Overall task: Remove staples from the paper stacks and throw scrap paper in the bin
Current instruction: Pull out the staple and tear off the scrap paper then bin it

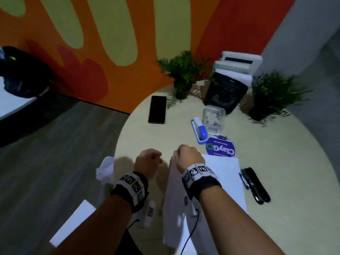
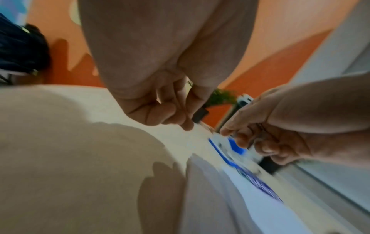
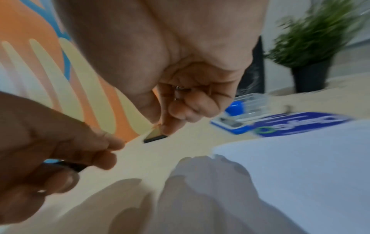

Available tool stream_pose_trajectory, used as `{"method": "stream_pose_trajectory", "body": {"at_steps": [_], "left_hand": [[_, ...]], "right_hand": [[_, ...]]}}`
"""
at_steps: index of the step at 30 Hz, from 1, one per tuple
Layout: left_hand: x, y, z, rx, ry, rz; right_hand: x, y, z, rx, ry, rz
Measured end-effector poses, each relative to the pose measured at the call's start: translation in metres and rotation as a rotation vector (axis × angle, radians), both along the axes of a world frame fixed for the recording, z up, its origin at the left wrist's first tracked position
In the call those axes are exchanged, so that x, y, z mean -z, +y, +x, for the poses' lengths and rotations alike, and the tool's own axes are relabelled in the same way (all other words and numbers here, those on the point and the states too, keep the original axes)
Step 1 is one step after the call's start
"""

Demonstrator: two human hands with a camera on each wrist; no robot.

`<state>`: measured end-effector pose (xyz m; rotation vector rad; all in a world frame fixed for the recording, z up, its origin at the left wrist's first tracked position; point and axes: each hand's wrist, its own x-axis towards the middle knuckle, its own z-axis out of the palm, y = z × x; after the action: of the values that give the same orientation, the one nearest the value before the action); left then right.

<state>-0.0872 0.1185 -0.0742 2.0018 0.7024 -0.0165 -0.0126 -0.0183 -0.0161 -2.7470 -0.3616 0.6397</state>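
My left hand (image 1: 149, 159) hovers over the table with its fingers curled, thumb against the forefinger, and nothing shows in it. Just to its right, my right hand (image 1: 189, 155) is also curled; the right wrist view shows small metal staples (image 3: 178, 88) tucked under its bent fingers (image 3: 192, 109). The white paper stack (image 1: 226, 173) lies under my right forearm, with a loose sheet (image 1: 173, 196) lifted on its left side. A crumpled scrap of paper (image 1: 106, 168) sits on the table's left edge. The black bin (image 1: 224, 94) stands at the back between two plants.
A blue and white stapler (image 1: 199, 130), a clear plastic box (image 1: 214, 116) and a round blue card (image 1: 220, 149) lie beyond my hands. A black phone (image 1: 157, 109) lies back left. Black tools and a pen (image 1: 255, 184) lie right of the stack. Another white sheet (image 1: 73, 223) lies off the table, lower left.
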Motion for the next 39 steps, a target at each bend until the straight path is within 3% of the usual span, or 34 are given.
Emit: {"method": "stream_pose_trajectory", "body": {"at_steps": [4, 7, 10, 14, 19, 23, 26, 30, 33, 36, 39], "left_hand": [[0.017, -0.087, 0.000, 0.170, 0.188, 0.015], [0.011, -0.129, 0.002, 0.163, 0.255, -0.020], [0.009, -0.156, 0.007, 0.119, 0.334, -0.040], [0.009, -0.173, 0.003, 0.010, 0.359, 0.022], [0.001, -0.178, -0.006, 0.082, 0.348, 0.194], [-0.004, -0.166, -0.016, 0.078, 0.465, 0.443], [-0.004, -0.156, -0.018, 0.058, 0.560, 0.433], [-0.010, -0.157, -0.008, 0.050, 0.492, 0.361], [-0.008, -0.157, -0.009, -0.047, 0.404, 0.237], [-0.010, -0.150, -0.009, -0.161, 0.182, 0.024], [-0.022, -0.142, -0.009, -0.150, -0.042, -0.240]], "right_hand": [[0.017, -0.102, -0.002, 0.081, -0.081, -0.092], [0.043, -0.151, -0.011, 0.090, 0.057, -0.207], [0.067, -0.181, -0.021, -0.040, 0.109, -0.232], [0.068, -0.195, -0.024, -0.087, 0.040, -0.183], [0.064, -0.213, -0.019, 0.052, 0.020, -0.089], [0.060, -0.226, -0.015, 0.010, 0.047, -0.131], [0.059, -0.224, -0.022, -0.074, -0.009, -0.177], [0.067, -0.218, -0.034, -0.114, 0.009, -0.134], [0.067, -0.215, -0.034, -0.089, 0.013, -0.086], [0.063, -0.213, -0.028, 0.023, 0.021, 0.039], [0.052, -0.217, -0.018, 0.155, -0.035, 0.258]]}}
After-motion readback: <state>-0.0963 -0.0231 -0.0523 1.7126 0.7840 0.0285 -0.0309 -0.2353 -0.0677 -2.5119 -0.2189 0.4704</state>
